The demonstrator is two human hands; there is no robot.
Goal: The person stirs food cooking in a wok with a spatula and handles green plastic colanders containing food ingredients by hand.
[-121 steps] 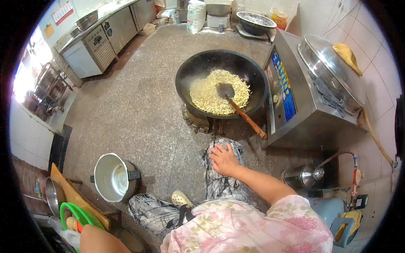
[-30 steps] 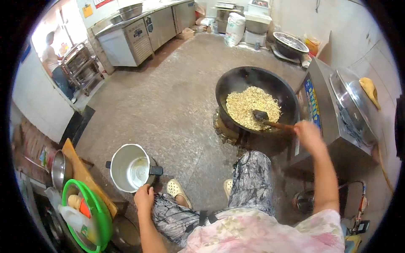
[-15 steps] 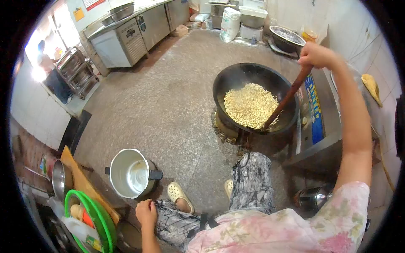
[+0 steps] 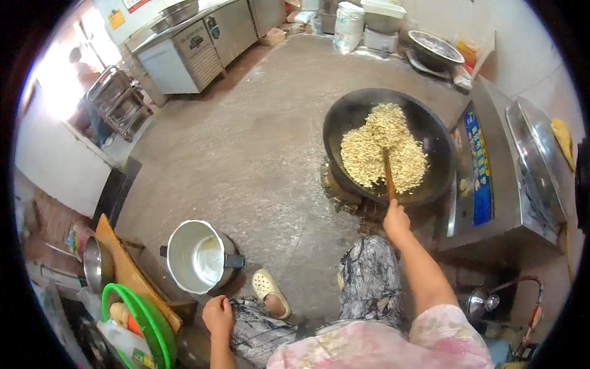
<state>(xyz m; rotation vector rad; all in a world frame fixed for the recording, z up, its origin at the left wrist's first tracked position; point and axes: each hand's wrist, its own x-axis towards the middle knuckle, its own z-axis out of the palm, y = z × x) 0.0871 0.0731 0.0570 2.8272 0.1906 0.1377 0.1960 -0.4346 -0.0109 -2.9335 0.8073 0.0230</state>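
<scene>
My right hand (image 4: 397,219) is closed around the lower end of a wooden stirring paddle (image 4: 389,173). Its far end is hidden under a raised heap of small, pale yellow pieces (image 4: 367,161), perhaps grains or nuts; I cannot tell which. They lie in a large black wok (image 4: 437,169), tilted toward me on a low burner (image 4: 339,192). My left hand (image 4: 218,315) rests by my left knee with its fingers curled in, and nothing shows in it. Just beyond it stands a silver pot (image 4: 184,249) with black side handles and nothing inside.
A steel cabinet (image 4: 485,178) stands right of the wok. At lower left are a wooden board (image 4: 132,264), a steel bowl (image 4: 98,264) and a green-rimmed basket (image 4: 161,320). Steel counters (image 4: 203,52) line the back. A person (image 4: 86,71) stands by a metal rack (image 4: 117,101) at far left.
My right hand has swung down and toward me, from above the wok's right side to its near edge. The paddle now points away, and the pieces are heaped farther back.
</scene>
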